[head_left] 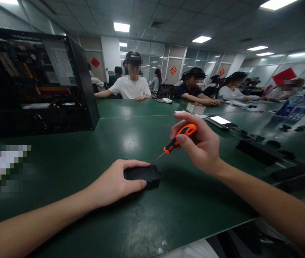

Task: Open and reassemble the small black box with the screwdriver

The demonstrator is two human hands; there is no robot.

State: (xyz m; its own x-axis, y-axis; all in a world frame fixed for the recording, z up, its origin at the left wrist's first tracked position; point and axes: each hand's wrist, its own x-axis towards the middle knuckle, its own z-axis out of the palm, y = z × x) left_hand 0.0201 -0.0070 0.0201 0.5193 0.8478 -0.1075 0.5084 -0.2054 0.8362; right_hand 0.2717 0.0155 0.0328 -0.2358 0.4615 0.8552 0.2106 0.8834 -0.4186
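Note:
A small black rectangular box (152, 175) lies on the green tabletop (130, 222), its kind not clear from here. My left hand (122, 181) is closed around its left end, thumb along the near side and fingers over the far side. Above and to the right, my right hand (199, 143) grips an orange and black screwdriver (179, 139) by the handle, index finger stretched out past it. The thin shaft slants down to the left, and its tip is at the box's far top edge by my left fingertips; whether it touches is hard to tell.
An open black computer case (84, 82) stands at the left. On the right are a lit phone or tablet (220, 122), a small open carton (195, 108) and several black boxes (260, 151). A person in a white shirt (130, 87) and others sit across the table.

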